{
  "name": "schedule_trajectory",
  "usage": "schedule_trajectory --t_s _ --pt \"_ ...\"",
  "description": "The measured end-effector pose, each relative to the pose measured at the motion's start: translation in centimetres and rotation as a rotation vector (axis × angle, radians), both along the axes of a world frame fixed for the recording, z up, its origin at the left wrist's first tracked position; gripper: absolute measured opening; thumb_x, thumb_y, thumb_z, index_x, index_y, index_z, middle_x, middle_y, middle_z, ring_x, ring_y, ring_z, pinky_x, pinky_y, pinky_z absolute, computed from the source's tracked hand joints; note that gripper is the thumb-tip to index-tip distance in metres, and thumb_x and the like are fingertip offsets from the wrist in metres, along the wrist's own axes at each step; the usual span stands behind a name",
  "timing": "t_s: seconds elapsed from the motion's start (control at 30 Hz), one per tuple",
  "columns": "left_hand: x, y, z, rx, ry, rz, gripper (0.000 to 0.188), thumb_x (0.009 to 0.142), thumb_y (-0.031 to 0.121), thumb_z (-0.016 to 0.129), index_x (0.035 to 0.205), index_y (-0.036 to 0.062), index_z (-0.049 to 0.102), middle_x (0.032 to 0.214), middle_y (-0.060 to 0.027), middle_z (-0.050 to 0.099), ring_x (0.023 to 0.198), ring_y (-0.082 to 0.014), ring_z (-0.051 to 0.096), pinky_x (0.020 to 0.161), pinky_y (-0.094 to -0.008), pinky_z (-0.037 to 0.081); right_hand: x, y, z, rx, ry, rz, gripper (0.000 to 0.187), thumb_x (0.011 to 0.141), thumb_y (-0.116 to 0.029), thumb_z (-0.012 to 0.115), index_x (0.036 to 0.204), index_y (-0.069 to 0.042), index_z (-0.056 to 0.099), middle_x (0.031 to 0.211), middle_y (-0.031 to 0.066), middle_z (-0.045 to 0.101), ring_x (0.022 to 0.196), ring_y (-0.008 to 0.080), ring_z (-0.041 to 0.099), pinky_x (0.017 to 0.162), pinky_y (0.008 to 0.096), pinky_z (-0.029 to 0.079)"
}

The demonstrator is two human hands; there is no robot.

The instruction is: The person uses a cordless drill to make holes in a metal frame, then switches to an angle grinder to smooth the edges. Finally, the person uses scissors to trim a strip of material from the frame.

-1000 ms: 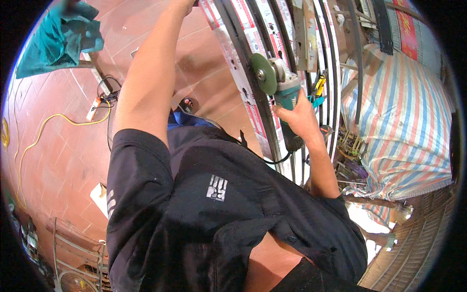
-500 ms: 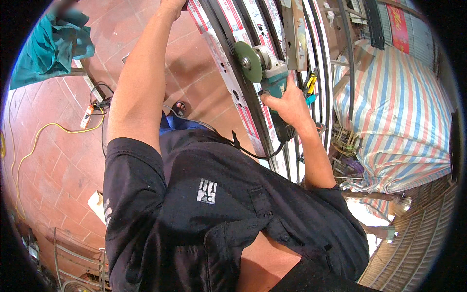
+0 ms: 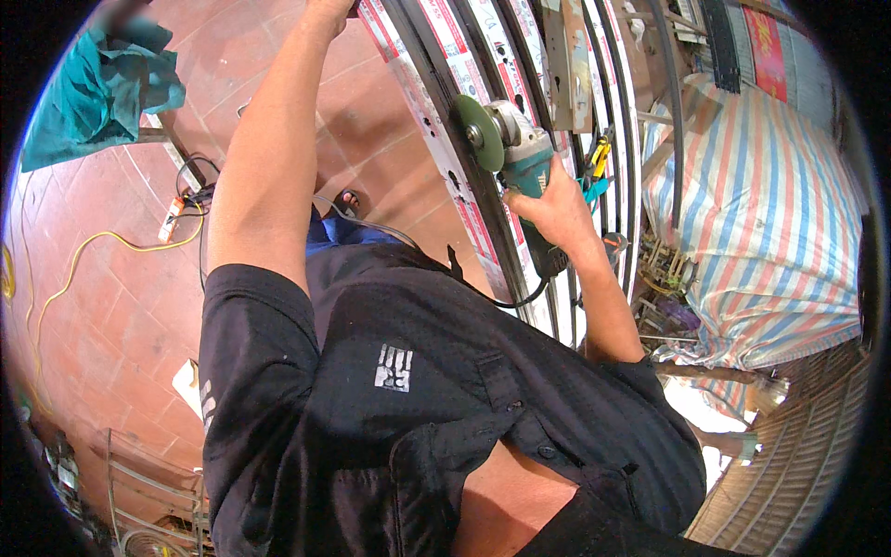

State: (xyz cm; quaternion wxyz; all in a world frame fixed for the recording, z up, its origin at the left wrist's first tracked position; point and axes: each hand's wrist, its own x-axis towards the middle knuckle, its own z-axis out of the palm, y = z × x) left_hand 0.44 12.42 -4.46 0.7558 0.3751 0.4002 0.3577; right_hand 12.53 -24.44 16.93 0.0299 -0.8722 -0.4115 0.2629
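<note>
My right hand (image 3: pixel 557 204) is wrapped round the teal body of an angle grinder (image 3: pixel 529 167). Its green disc (image 3: pixel 480 133) stands over long dark metal bars (image 3: pixel 445 84) covered in strips of red-and-white film (image 3: pixel 471 209). From the grinder's rear end a black cord (image 3: pixel 520 302) curves down toward my shirt. At the top edge of the picture, my left hand (image 3: pixel 327 17) is beside the left side of the bars. Its fingers are mostly cut off and hidden, so what they grip does not show.
Yellow-and-black pliers (image 3: pixel 601 158) lie on the bars, right of the grinder. A striped tarp (image 3: pixel 770 232) covers a heap at right. On the tiled floor at left are a power strip (image 3: pixel 171 221) and a yellow cord (image 3: pixel 70 265). Teal cloth (image 3: pixel 107 97) hangs at upper left.
The grinder sits slightly lower in the picture, and its disc is seen a little more edge-on. My right hand stays closed on it. My left arm has hardly moved.
</note>
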Motion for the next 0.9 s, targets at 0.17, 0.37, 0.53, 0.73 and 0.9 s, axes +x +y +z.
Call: schedule_trajectory --t_s 0.17,0.37,0.53,0.73,0.9 --pt "-0.1 -0.5 0.9 -0.001 0.001 0.031 0.039 0.093 0.042 0.068 0.104 0.0058 0.074 0.082 -0.0083 0.073 0.060 -0.0198 0.067 0.050 -0.0370 0.052 -0.1 1.0 -0.1 0.080 0.008 0.029 0.071 0.075 -0.031 0.081 0.127 0.007 0.054 0.107 0.0347 0.072 0.106 0.0498 0.072 0.093 0.0500 0.056" --pt "-0.5 -1.0 2.5 0.026 0.020 0.066 0.038 0.092 0.040 0.068 0.105 0.0047 0.073 0.079 -0.0080 0.072 0.060 -0.0203 0.068 0.048 -0.0368 0.052 0.0 2.7 0.1 0.062 0.000 0.015 0.070 0.075 -0.031 0.081 0.128 0.007 0.054 0.107 0.0322 0.073 0.105 0.0476 0.072 0.093 0.0486 0.056" --pt "-0.6 -0.7 2.2 0.047 0.020 0.059 0.037 0.091 0.039 0.069 0.106 0.0048 0.073 0.080 -0.0085 0.073 0.060 -0.0206 0.068 0.047 -0.0371 0.052 0.0 1.7 0.5 -0.001 -0.009 -0.003 0.068 0.076 -0.031 0.081 0.128 0.005 0.055 0.108 0.0304 0.072 0.105 0.0459 0.071 0.094 0.0470 0.054" --pt "-0.5 -0.8 1.7 -0.017 0.016 0.063 0.039 0.091 0.038 0.070 0.108 0.0027 0.071 0.081 -0.0098 0.073 0.058 -0.0212 0.068 0.047 -0.0372 0.053 0.1 0.6 -0.5 -0.087 -0.057 -0.002 0.066 0.077 -0.031 0.083 0.126 0.004 0.056 0.107 0.0297 0.073 0.105 0.0469 0.072 0.092 0.0478 0.055" --pt "-0.7 -1.0 2.2 0.051 0.005 0.052 0.040 0.092 0.036 0.068 0.114 0.0022 0.068 0.081 -0.0106 0.073 0.059 -0.0218 0.069 0.048 -0.0377 0.054 0.2 0.9 -0.5 -0.052 -0.019 -0.029 0.069 0.077 -0.032 0.082 0.129 0.004 0.057 0.111 0.0291 0.073 0.107 0.0442 0.072 0.096 0.0474 0.053"
